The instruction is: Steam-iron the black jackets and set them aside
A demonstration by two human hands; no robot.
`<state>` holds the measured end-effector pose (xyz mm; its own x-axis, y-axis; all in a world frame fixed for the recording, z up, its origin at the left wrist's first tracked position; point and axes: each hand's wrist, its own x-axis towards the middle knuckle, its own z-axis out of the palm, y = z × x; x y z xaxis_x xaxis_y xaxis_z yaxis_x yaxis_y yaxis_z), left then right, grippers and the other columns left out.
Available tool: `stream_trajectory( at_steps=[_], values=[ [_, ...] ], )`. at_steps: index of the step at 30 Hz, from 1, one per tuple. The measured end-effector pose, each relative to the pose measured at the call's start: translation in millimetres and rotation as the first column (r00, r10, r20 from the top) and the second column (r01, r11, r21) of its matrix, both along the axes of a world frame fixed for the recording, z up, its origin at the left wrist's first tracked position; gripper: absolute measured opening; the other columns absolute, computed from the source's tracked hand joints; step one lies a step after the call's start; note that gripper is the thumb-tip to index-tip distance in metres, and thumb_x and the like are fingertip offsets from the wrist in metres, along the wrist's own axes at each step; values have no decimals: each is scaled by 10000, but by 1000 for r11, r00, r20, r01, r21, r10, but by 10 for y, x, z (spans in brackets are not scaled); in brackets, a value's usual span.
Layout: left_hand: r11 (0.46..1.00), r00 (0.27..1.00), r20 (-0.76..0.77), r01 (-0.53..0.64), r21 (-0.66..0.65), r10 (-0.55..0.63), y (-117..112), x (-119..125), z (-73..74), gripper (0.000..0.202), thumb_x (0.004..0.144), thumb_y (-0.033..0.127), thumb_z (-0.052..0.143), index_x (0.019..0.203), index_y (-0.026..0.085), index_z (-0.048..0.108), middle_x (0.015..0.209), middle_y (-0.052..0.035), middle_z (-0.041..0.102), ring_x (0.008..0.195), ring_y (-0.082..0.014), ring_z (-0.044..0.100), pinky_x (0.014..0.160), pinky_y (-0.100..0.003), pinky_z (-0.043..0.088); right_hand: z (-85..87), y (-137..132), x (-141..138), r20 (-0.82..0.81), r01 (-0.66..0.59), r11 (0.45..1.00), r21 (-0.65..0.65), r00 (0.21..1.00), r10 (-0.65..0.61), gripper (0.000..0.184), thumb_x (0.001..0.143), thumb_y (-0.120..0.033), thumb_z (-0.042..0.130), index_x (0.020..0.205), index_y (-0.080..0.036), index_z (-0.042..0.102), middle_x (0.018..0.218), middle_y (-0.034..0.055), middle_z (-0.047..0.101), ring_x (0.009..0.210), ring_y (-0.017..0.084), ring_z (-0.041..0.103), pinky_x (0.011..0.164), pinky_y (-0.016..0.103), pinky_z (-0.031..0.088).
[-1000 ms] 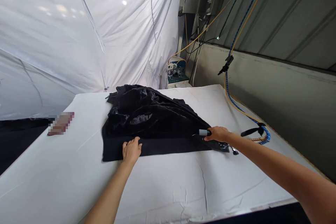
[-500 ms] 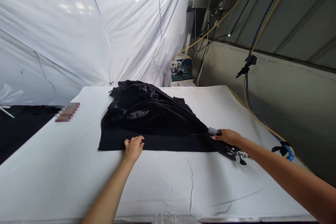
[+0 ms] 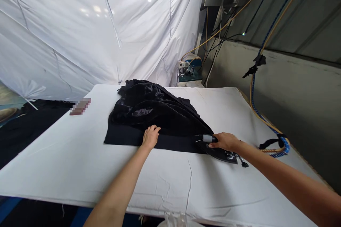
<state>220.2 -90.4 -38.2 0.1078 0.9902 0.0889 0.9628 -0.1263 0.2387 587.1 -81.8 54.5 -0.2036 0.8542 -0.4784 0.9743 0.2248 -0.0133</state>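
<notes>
A black garment (image 3: 157,115) lies bunched on a white padded table (image 3: 80,156), with a flat strip along its near edge. My left hand (image 3: 150,137) presses on that flat strip, fingers curled against the cloth. My right hand (image 3: 225,141) is wrapped round the handle of a dark iron (image 3: 221,152), whose soleplate rests on the right end of the strip.
A blue and yellow hose (image 3: 262,113) runs from the iron's rear along the table's right edge and up to the wall. A small machine (image 3: 188,69) stands behind the table. White sheeting hangs at the back. A blurred small object (image 3: 80,106) lies at the left.
My left hand has slid right along the flat strip, closer to the iron. The iron has shifted slightly left on the cloth. The view has turned a little.
</notes>
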Motion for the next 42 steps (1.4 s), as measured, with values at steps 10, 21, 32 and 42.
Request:
stream_trajectory(
  at_steps=[10,21,32,42],
  values=[
    [992,992,59,-107,-70,111,336,27,75,127,807,173,473,847,244,571,914,-12,558,939,-167,446,791,-298,309,-120,130,-229,1,48,986,160,999,-49,685,727,-737,237,1093,-227,511,809,97,644,764,273,599,575,314,374],
    [974,980,93,-161,-158,177,-97,-708,-224,204,803,163,480,961,240,584,961,-24,535,907,-157,468,805,-260,363,-143,201,-824,5,-144,984,104,990,144,683,712,-752,265,1074,-244,542,746,71,653,765,270,615,581,306,379],
    [702,701,50,-713,12,711,-200,-1479,-165,398,742,116,484,1080,311,559,1263,-69,356,1121,-266,371,905,-406,319,-127,362,-1365,-90,-182,982,50,979,186,686,688,-744,347,1100,-234,550,735,69,661,789,288,612,594,316,373],
    [600,598,102,-751,-276,795,-6,-2073,-181,243,715,131,478,876,282,579,901,-34,521,801,-173,541,699,-298,416,-168,297,-1910,-59,-136,989,61,988,140,699,709,-748,281,1124,-248,537,848,91,662,805,281,610,605,321,390]
  ],
)
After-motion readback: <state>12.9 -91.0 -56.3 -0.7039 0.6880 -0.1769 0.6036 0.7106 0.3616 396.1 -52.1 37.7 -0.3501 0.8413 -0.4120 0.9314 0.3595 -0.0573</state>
